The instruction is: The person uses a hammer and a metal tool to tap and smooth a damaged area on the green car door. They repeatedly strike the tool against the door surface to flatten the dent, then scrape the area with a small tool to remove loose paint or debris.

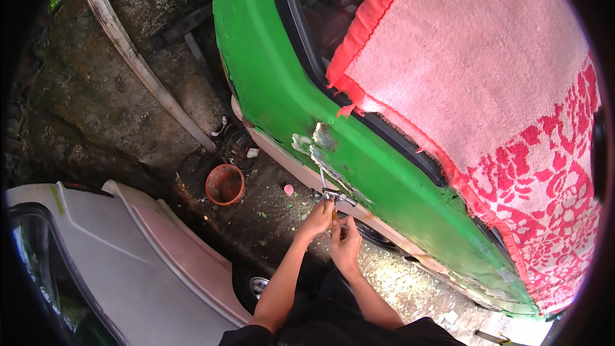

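Observation:
My left hand (pixel 318 219) is closed around a silvery metal tool with a crossbar (pixel 341 198), close to the green car body (pixel 269 83). A thin metal rod (pixel 323 176) rises from the tool toward a damaged patch (pixel 315 144) where the paint has broken away in pale, ragged flakes. Just below the crossbar, a slim amber handle (pixel 334 216) shows between my hands. My right hand (pixel 346 243) is closed beside it, fingers bent in a pinch at its lower part. My fingers hide much of the tool, so its exact kind is unclear.
A pink-and-red patterned cloth (pixel 467 57) drapes over the green car. Behind me on the left stands a pale grey car (pixel 122 243). On the dirty ground are a terracotta pot (pixel 225 184) and a small pink round object (pixel 288 189). A long pale strip (pixel 131 51) leans nearby.

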Motion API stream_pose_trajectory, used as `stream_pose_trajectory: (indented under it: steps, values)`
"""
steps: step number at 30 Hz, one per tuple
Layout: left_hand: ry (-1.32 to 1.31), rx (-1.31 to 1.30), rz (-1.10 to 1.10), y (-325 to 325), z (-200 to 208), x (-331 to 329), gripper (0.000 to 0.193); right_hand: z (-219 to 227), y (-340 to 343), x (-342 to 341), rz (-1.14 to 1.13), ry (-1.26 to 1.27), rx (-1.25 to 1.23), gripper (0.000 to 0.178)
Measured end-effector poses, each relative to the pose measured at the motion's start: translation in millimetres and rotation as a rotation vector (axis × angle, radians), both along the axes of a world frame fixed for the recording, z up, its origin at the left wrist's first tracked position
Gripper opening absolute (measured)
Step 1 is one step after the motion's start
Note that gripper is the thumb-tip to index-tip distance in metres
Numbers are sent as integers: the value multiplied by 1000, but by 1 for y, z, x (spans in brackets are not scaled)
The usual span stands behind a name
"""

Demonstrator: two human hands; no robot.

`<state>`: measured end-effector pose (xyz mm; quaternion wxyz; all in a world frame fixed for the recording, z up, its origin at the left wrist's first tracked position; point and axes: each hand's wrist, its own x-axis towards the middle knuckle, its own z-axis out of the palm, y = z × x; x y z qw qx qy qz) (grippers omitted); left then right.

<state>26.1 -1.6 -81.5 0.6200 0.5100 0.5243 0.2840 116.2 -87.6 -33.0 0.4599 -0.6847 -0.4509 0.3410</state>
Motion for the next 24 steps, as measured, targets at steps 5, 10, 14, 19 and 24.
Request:
stream_pose_trajectory:
  steps: [5,10,14,19,24]
  values:
    - [-49,200,-46,-15,-5,19,50,5,-8,19,-36,175,50,10]
    - [60,103,-39,1,-1,4,45,-8,0,9,-10,103,32,9]
    - [-51,196,40,-13,7,24,47,5,10,12,-5,184,92,8]
    - [-77,7,41,6,5,6,47,-5,12,9,19,233,48,9]
    - [-121,-120,146,-7,15,18,44,7,10,7,-1,273,59,10]
